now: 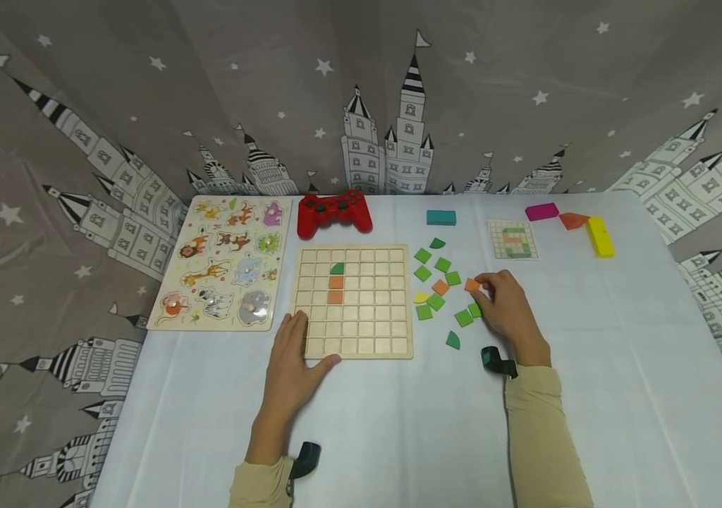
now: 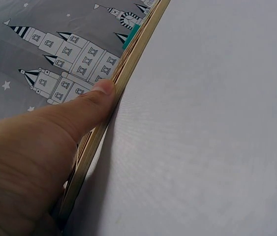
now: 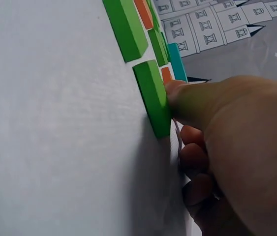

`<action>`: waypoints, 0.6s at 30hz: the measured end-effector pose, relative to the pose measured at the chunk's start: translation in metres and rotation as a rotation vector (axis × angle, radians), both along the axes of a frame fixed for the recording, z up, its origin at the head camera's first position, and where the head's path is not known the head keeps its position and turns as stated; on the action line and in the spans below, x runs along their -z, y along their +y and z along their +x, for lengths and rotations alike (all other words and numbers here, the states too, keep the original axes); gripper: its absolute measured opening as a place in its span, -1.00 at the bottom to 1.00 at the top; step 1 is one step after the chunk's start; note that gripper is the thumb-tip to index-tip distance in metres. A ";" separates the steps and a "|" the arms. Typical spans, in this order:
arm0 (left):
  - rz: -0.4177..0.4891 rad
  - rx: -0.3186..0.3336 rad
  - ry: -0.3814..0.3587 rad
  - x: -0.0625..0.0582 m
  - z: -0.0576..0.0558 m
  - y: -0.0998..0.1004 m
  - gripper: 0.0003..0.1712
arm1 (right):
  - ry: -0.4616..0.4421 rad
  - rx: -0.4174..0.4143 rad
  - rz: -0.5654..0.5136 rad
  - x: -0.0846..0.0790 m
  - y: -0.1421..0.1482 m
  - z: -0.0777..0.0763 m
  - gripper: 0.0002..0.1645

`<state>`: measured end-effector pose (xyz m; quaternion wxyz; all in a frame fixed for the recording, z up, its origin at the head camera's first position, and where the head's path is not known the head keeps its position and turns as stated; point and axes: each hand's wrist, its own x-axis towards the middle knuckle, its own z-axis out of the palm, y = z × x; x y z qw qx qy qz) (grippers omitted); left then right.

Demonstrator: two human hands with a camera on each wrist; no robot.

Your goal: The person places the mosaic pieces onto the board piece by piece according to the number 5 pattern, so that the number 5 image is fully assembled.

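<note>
My left hand point(image 1: 288, 363) rests at the near left corner of the wooden grid board point(image 1: 361, 359), fingers along its left side and thumb at its front edge. In the left wrist view the thumb point(image 2: 91, 103) presses the board's rim point(image 2: 128, 69). A green quarter-circle tile point(image 1: 337, 269) sits in the grid above two orange square tiles point(image 1: 335, 282). My right hand point(image 1: 513, 314) pinches an orange square tile point(image 1: 472, 284) right of the loose tiles. In the right wrist view its thumb point(image 3: 192, 101) partly hides that tile, behind a green square tile point(image 3: 152, 98).
Several loose green square tiles point(image 1: 453, 278) lie right of the board, with a yellow tile point(image 1: 421, 297) among them. A pattern card point(image 1: 513, 240), teal block point(image 1: 441, 217), yellow block point(image 1: 601, 236) and red game controller point(image 1: 334, 213) lie behind. An animal puzzle point(image 1: 218, 264) is at left.
</note>
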<state>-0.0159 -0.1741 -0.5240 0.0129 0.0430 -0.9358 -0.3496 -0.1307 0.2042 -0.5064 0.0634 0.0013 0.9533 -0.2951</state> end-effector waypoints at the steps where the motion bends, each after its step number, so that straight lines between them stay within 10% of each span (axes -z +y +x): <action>1: 0.002 -0.002 0.000 0.000 0.000 0.000 0.26 | 0.002 0.000 0.002 0.000 0.000 0.000 -0.57; 18: 0.002 0.005 -0.015 0.000 0.000 -0.001 0.28 | 0.118 -0.083 -0.075 -0.011 -0.046 0.002 -0.58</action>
